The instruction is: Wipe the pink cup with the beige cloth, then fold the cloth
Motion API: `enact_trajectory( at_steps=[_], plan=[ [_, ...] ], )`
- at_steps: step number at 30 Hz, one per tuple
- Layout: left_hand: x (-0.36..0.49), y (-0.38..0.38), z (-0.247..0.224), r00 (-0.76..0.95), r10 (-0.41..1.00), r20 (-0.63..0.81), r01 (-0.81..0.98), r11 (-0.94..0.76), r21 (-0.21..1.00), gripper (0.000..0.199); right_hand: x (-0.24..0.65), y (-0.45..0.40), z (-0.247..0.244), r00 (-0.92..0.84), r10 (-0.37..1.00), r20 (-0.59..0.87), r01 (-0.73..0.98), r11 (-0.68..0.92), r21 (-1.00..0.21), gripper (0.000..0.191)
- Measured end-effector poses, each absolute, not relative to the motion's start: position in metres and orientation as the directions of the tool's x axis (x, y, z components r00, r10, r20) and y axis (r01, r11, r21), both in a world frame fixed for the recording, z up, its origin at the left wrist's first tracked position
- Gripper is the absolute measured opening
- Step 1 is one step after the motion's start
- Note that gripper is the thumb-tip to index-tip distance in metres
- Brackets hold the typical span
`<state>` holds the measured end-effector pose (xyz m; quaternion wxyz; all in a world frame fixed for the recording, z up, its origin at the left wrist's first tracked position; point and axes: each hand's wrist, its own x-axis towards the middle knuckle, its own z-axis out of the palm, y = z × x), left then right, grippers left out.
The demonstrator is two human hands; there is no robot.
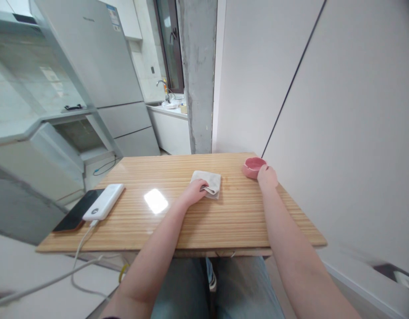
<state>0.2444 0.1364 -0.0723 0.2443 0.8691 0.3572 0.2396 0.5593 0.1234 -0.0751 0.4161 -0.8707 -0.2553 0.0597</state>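
Observation:
A folded, pale grey cloth (211,180) lies on the wooden table (178,230), a little right of its middle. My left hand (195,192) is closed on the cloth's near left part, with a fold pinched up at the fingers. At the table's far right corner is a round pink ashtray (249,170) with a notched rim. My right hand (267,178) grips the near right side of its rim; some of those fingers are hidden behind the ashtray. Faint brownish marks show on the wood between the cloth and the ashtray.
On the table's left side a white power bank (105,201) lies partly over a dark phone (76,212). A white cable (79,248) runs from the power bank over the near edge. A pale wall (324,146) stands along the right side. A fridge (91,57) is behind.

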Motion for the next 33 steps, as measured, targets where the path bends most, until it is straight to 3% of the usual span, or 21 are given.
enact_trajectory(
  at_steps=[8, 11, 15, 17, 20, 23, 25, 27, 29, 33],
  plan=[
    [0.244, 0.134, -0.065, 0.502, 0.814, 0.293, 0.511, -0.552, 0.659, 0.006, 0.566, 0.124, -0.082, 0.866, 0.479, 0.142, 0.417, -0.536, -0.734, 0.051],
    [0.244, 0.135, -0.064, 0.400, 0.860, 0.316, 0.507, -0.495, 0.705, 0.012, 0.565, 0.118, -0.075, 0.868, 0.476, 0.141, 0.413, -0.535, -0.737, 0.052],
    [0.244, 0.140, -0.063, 0.235, 0.923, 0.306, 0.406, -0.379, 0.832, 0.023, 0.546, 0.110, -0.058, 0.729, 0.449, 0.517, 0.650, -0.216, -0.729, 0.047],
    [0.244, 0.143, -0.061, 0.134, 0.964, 0.231, 0.249, -0.259, 0.933, 0.020, 0.522, 0.112, -0.053, 0.556, 0.535, 0.636, 0.751, 0.004, -0.660, 0.040],
    [0.240, 0.148, -0.055, 0.060, 0.997, 0.042, -0.147, -0.033, 0.989, 0.018, 0.476, 0.118, -0.061, 0.242, 0.833, 0.498, 0.742, 0.172, -0.648, 0.032],
    [0.234, 0.151, -0.048, 0.051, 0.993, -0.109, -0.497, 0.120, 0.859, 0.018, 0.440, 0.120, -0.078, 0.101, 0.943, 0.316, 0.767, 0.129, -0.629, 0.033],
    [0.230, 0.153, -0.045, 0.062, 0.983, -0.174, -0.628, 0.174, 0.758, 0.017, 0.431, 0.119, -0.085, 0.048, 0.977, 0.209, 0.811, 0.084, -0.579, 0.034],
    [0.228, 0.155, -0.044, 0.083, 0.976, -0.200, -0.691, 0.201, 0.694, 0.017, 0.432, 0.119, -0.086, -0.036, 0.993, 0.111, 0.821, 0.093, -0.563, 0.024],
    [0.225, 0.157, -0.045, 0.073, 0.978, -0.197, -0.708, 0.190, 0.680, 0.017, 0.438, 0.122, -0.085, -0.076, 0.994, 0.078, 0.738, 0.109, -0.666, 0.013],
    [0.216, 0.167, -0.052, -0.120, 0.969, -0.216, -0.570, 0.110, 0.814, 0.017, 0.453, 0.135, -0.086, 0.204, 0.973, 0.111, 0.285, 0.050, -0.957, 0.023]
  ],
)
